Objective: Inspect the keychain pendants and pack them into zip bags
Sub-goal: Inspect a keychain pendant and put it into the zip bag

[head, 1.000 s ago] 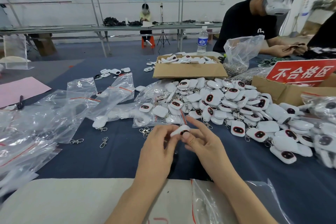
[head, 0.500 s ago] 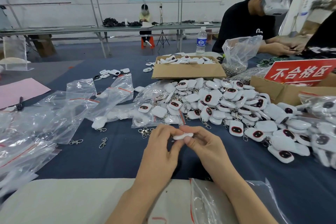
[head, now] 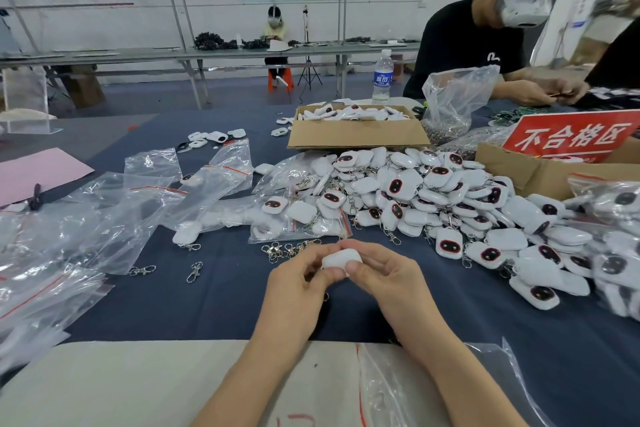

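pendant (head: 341, 258) flipped blank-side up, left hand (head: 298, 288) and right hand (head: 384, 277) pinching edges.

Glossy white plastic pendants (head: 446, 198), shiny metal clasps (head: 194, 271), crinkled clear plastic zip bags (head: 104, 215), matt navy tablecloth (head: 214, 302).

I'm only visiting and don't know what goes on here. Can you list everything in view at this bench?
held pendant: one, white, front centre
pile of pendants: many, white with dark faces, right of centre
zip bags: many, clear with red strips, left side
clasps: several, silver, loose near the bags
box: one, brown, behind the pile, holding pendants
sign: one, red with white characters, far right
bottle: one, clear with blue label, behind the box
sheet: one, pink, far left
cloth: one, dark blue, covering the table
workers: at least two, one in black far right, one at the back
left hand: pinches the held pendant
right hand: pinches the held pendant
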{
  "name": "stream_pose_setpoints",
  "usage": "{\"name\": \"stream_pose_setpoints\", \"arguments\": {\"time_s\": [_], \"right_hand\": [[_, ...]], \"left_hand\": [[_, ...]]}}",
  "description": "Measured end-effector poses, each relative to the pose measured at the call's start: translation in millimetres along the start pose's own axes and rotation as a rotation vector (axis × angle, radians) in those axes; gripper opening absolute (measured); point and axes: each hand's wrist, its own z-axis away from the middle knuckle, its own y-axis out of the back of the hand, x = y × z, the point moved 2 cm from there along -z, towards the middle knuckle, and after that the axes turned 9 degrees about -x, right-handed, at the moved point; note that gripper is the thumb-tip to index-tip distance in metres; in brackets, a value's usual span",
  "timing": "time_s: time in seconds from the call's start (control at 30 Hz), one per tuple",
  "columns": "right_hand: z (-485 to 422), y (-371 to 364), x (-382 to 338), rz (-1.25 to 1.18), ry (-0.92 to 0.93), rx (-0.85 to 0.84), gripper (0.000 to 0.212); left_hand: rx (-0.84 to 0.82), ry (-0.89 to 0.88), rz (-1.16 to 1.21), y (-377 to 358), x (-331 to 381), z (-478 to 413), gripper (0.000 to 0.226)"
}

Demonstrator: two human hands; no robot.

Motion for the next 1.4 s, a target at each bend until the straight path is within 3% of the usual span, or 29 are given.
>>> {"name": "stream_pose_setpoints", "arguments": {"time_s": [0.4, 0.57, 0.8, 1.03, 1.2, 1.4], "right_hand": [[1.7, 0.3, -1.3, -0.026, 0.013, -0.011, 0.024], [2.0, -5.4, -3.3, -0.010, 0.024, -0.077, 0.029], [-0.4, -6.0, -6.0, 0.074, 0.076, 0.033, 0.023], [1.7, -5.1, -10.1, 0.093, 0.109, 0.036, 0.035], [3.1, -5.2, -9.9, 0.043, 0.118, 0.049, 0.008], [1.4, -7.5, -11.0, 0.071, 0.097, 0.113, 0.011]], "left_hand": [[0.030, -0.029, 0.005, 0.9, 2.2, 2.2, 0.036], [0.073, 0.053, 0.135, 8.3, -0.6, -0.4, 0.021], [-0.128, -0.022, 0.261, 3.5, 9.7, 4.4, 0.023], [-0.117, -0.041, 0.178, 1.0, 11.3, 6.9, 0.032], [-0.107, -0.056, 0.141, 0.3, 9.9, 5.9, 0.036], [-0.109, -0.083, 0.136, -2.2, 9.7, 7.6, 0.035]]}}
